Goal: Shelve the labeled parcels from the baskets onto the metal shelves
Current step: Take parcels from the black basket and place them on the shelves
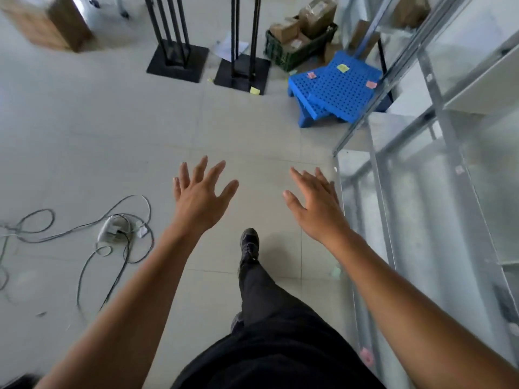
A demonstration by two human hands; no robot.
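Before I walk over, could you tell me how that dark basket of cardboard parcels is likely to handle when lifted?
The basket looks like rigid latticed plastic, so it should probably stay stiff. The parcels are heaped above its rim, so top ones may slide off if it tilts. Being full, it is likely heavy.

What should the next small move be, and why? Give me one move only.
Probably step forward toward the green basket beyond the blue pallets. Both the left hand and right hand are open and hold nothing, parcels sit in that basket, and the metal shelves stand to the right.
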